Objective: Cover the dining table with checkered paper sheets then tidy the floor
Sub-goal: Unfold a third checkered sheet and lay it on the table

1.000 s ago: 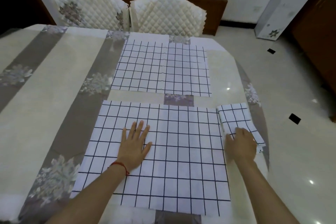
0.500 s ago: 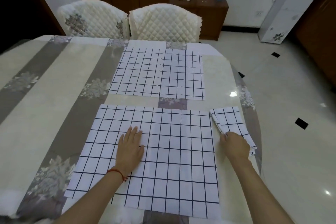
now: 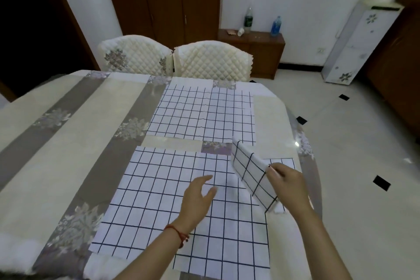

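Two white checkered paper sheets lie flat on the dining table (image 3: pixel 68 154): a near sheet (image 3: pixel 159 200) and a far sheet (image 3: pixel 204 116). My right hand (image 3: pixel 287 183) grips a folded checkered sheet (image 3: pixel 250 173) by its upper edge and holds it lifted and tilted above the near sheet's right side. Under it, more folded checkered paper (image 3: pixel 285 162) stays on the table by the right edge. My left hand (image 3: pixel 197 200) hovers over the near sheet with fingers apart, holding nothing; a red cord circles its wrist.
Two quilted white chairs (image 3: pixel 175 59) stand at the table's far side. A low wooden cabinet (image 3: pixel 256 50) with two bottles is behind them. A tall white appliance (image 3: pixel 354 41) stands at the right wall. Pale tiled floor (image 3: pixel 363 154) lies to the right.
My right hand picked the folded sheet up off the table's right edge and raised it. My left hand lifted off the near sheet and moved right. The camera tilted up.
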